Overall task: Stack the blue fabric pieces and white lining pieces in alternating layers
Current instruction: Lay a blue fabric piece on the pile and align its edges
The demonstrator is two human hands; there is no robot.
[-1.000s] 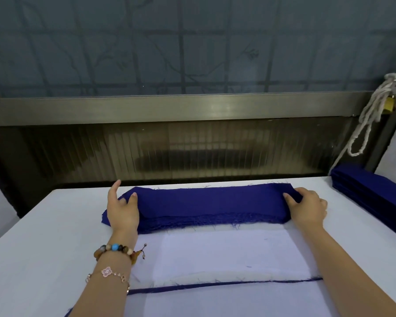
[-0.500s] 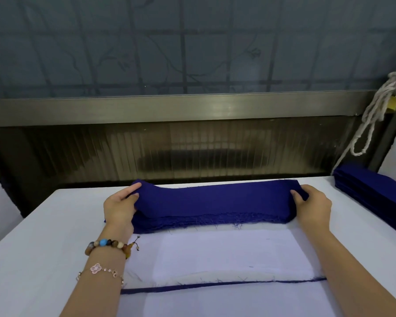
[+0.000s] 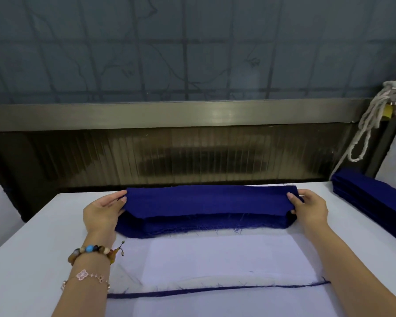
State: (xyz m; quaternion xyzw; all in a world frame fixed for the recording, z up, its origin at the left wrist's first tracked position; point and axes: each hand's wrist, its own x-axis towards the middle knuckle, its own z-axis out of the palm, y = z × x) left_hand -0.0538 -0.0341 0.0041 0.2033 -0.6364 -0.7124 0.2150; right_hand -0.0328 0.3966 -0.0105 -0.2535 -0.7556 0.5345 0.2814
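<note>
A long blue fabric piece (image 3: 206, 201) is raised a little above a pile of blue pieces (image 3: 192, 227) at the far middle of the table. My left hand (image 3: 103, 213) pinches its left end, and my right hand (image 3: 310, 208) pinches its right end. Nearer to me lies a white lining piece (image 3: 224, 259), flat on a layered stack. A thin blue edge (image 3: 215, 289) of fabric shows under the white layer along its near side.
The white table (image 3: 32, 259) stretches left and right. A second pile of blue pieces (image 3: 373, 197) sits at the far right. A knotted white rope (image 3: 370, 124) hangs above it. A dark ribbed panel and metal rail back the table.
Both hands went from resting on the ends of the blue pile to pinching the top piece. That piece has lifted off the pile.
</note>
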